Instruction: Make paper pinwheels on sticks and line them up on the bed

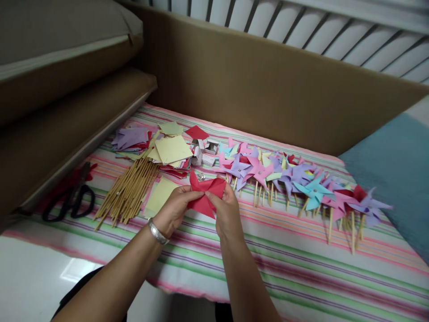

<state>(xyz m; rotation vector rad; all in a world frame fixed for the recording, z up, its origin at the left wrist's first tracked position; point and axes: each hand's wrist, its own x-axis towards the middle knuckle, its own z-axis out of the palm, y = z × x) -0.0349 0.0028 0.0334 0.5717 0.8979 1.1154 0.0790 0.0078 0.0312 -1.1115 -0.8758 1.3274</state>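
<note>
Both of my hands hold a red paper pinwheel piece (205,197) just above the striped cloth (301,273). My left hand (174,209), with a silver bracelet on its wrist, pinches the paper's left side. My right hand (228,212) pinches its right side, fingers closed on the folded flaps. A bundle of thin wooden sticks (129,190) lies to the left of my hands. Yellow paper squares (172,149) and other coloured sheets are stacked behind the sticks.
A long row of finished paper pinwheels (295,179) on sticks runs to the right. Black-handled scissors (72,201) lie at the far left. Small white boxes (206,150) sit behind the paper. A brown board (268,85) backs the surface; a blue cushion (398,174) lies right.
</note>
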